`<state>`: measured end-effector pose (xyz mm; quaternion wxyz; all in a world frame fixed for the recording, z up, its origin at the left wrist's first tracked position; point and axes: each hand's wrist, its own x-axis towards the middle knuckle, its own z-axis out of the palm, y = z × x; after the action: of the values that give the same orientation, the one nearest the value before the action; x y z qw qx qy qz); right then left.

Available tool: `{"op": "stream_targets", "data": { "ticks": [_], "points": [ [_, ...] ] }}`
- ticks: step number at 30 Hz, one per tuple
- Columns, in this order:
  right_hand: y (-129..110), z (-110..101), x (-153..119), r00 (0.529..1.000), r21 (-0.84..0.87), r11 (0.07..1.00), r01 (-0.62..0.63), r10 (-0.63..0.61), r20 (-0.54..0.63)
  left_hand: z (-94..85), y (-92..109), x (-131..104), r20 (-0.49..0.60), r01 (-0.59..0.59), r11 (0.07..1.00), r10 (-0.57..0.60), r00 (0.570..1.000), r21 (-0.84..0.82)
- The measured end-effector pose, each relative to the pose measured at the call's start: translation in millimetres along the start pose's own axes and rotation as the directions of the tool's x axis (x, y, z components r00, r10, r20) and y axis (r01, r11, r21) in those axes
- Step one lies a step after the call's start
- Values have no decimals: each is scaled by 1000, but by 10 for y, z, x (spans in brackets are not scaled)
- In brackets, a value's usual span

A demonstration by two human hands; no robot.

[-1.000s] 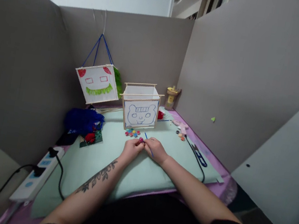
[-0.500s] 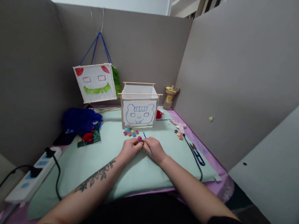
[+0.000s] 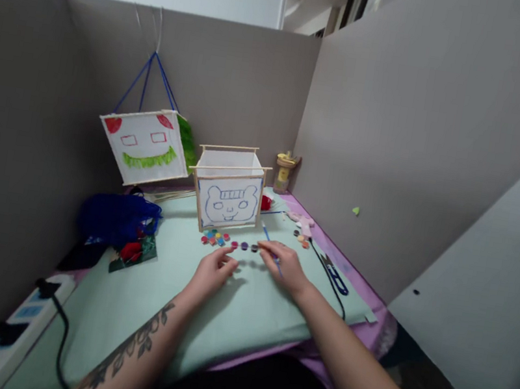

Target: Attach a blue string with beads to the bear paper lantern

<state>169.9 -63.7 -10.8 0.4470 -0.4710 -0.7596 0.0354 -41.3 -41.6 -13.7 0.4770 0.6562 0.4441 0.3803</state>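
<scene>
A short row of small round paint pots (image 3: 244,246), reddish, purple and dark, spans the gap between my hands, with shadows on the cloth below it. My right hand (image 3: 285,265) pinches the dark end, and a slim blue paintbrush (image 3: 266,231) slants through its fingers. Thumb and index finger of my left hand (image 3: 212,274) are apart, the index tip close by or touching the reddish pot. More colourful paint pots (image 3: 215,238) lie just left of the row. Behind them stands a stick-framed paper lantern (image 3: 230,203) with a blue bear face drawn on it.
A paper lantern (image 3: 144,146) with red and green painting hangs at left. Blue yarn (image 3: 112,218), a card with a red shape (image 3: 135,252) and a power strip (image 3: 14,330) are at left. A cable (image 3: 332,285), several pots and a jar (image 3: 283,175) are at right.
My hands have moved apart, and the paint pots bunched between them now show as a row. The paintbrush stays in my right hand. The view has shifted to the right.
</scene>
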Motion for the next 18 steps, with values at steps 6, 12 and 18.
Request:
{"op": "stream_targets", "data": {
  "ticks": [6,12,18],
  "points": [
    [585,-386,66,972,-434,871,-229,231,-50,10,119,-89,31,-6,996,3,1000,94],
    [829,-271,513,912,-681,694,-233,399,95,-39,310,-157,59,-47,983,37,998,175],
    [849,-283,661,893,-612,750,-250,423,154,-166,370,-175,-15,-36,981,39,999,189]
  ]
}}
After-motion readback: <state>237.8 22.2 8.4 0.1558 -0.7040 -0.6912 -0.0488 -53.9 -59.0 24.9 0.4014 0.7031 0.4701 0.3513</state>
